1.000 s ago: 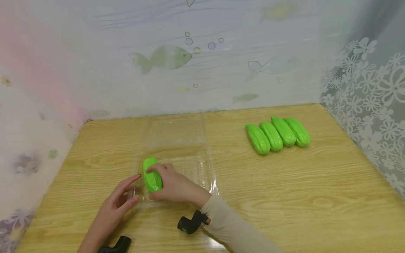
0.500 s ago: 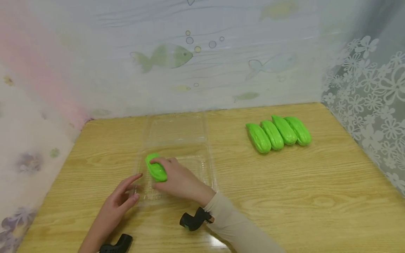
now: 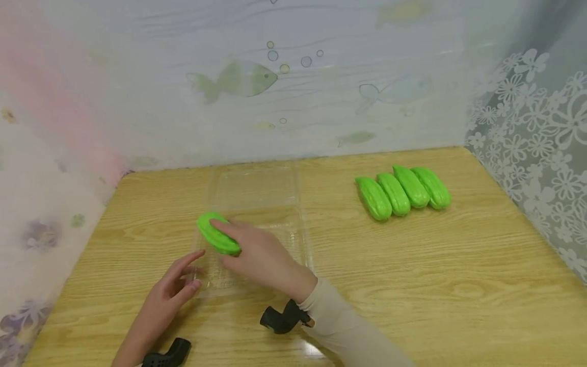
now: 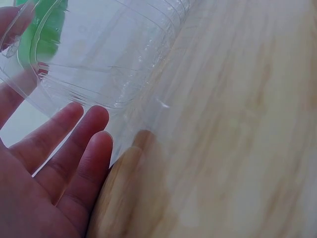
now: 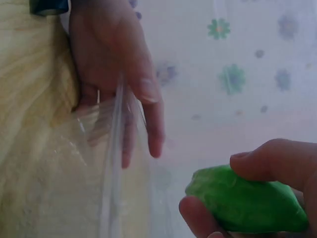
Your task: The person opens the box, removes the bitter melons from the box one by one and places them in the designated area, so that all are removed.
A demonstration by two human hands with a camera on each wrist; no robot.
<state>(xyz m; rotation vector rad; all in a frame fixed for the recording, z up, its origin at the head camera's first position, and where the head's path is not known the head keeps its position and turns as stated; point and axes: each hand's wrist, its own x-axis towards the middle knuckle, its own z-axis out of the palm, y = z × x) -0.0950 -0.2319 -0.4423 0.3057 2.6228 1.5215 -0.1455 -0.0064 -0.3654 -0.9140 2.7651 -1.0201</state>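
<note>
A glossy, bright green, ridged gourd is gripped between the thumb and fingers of my right hand, above the left part of a clear plastic clamshell box. In the right wrist view the gourd is tilted and raised off the box floor. My left hand stays at the box's near left corner, its fingers loosely extended and touching the clear wall. The left wrist view has several left fingertips against the outside of the box, with the green gourd blurred behind the plastic.
Several similar green gourds lie side by side in a row at the back right of the wooden table. The box's lid is folded back towards the patterned wall. Black wrist cameras sit on both wrists.
My right hand has lifted the gourd and moved it away from the near edge of the box, tilting it further. My left hand has stayed in place.
</note>
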